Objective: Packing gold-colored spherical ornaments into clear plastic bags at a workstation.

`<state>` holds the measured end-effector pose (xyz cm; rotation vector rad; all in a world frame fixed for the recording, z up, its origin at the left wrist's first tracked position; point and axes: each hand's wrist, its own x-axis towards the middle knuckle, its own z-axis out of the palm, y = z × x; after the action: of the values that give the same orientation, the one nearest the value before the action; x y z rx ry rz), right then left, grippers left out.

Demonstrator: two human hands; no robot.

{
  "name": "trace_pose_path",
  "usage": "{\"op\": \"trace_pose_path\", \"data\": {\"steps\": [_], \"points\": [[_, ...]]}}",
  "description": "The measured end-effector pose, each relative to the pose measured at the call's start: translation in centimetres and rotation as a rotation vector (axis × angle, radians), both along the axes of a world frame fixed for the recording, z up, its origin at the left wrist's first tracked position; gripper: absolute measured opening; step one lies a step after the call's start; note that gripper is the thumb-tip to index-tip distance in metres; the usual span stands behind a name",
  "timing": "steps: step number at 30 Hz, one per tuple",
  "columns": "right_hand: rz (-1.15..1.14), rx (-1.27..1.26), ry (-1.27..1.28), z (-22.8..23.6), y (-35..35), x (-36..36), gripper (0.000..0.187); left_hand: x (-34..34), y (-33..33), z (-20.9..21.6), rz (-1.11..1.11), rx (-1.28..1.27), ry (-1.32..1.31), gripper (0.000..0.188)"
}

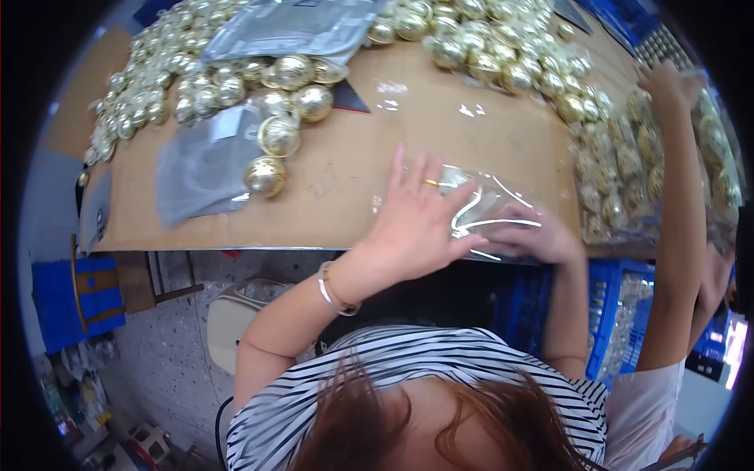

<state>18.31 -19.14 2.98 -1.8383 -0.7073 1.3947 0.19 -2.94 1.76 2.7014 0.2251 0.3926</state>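
Observation:
A glossy clear plastic bag point(481, 196) lies at the table's front edge, between my two hands. Fingers spread, my left hand point(424, 210) rests flat on its left part; a ring and a bracelet show on this side. My right hand point(542, 235) is at the bag's right end, with its fingers bent around the plastic and seen partly through it. Glare blurs where the fingertips meet the film. To the left, several shiny gold balls point(265, 177) stand in a short line beside a stack of flat grey-clear bags point(200, 169).
Heaps of gold balls in clear wrap point(503, 47) fill the far side, with flat bags point(294, 27) on top. At right, a co-worker's arm point(679, 196) reaches over bagged balls point(624, 161). A blue crate point(605, 306) stands below the brown tabletop point(345, 212).

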Motion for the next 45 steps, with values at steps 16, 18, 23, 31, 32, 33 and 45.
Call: {"op": "trace_pose_path", "data": {"steps": [16, 18, 23, 31, 32, 33, 45], "points": [[0.299, 0.404, -1.187, 0.3, 33.5, -9.4, 0.049, 0.7, -0.4, -0.7, -0.18, -0.315, -0.106, 0.059], [0.264, 0.394, -1.067, 0.9, 33.0, -9.6, 0.043, -0.1, -0.1, 0.5, -0.121, -0.248, -0.023, 0.059], [-0.083, 0.533, -0.873, 5.2, 20.9, -1.8, 0.073, -0.2, 0.7, 0.9, -0.06, 0.039, 0.019, 0.063], [-0.589, 0.378, -0.998, -1.6, -5.6, -1.3, 0.056, -0.5, 2.7, 0.6, -0.046, 0.033, -0.083, 0.068], [-0.483, 0.374, -0.984, -1.8, -5.9, -2.6, 0.057, -0.6, 2.7, 0.8, -0.044, 0.029, -0.076, 0.068], [-0.376, 0.37, -0.966, -2.2, -5.6, -3.8, 0.057, -0.7, 2.8, 0.8, -0.054, 0.039, -0.058, 0.069], [-0.313, 0.302, -0.743, -1.3, -4.3, -2.8, 0.052, -1.1, 3.3, 1.0, -0.057, -0.027, -0.022, 0.071]]}}
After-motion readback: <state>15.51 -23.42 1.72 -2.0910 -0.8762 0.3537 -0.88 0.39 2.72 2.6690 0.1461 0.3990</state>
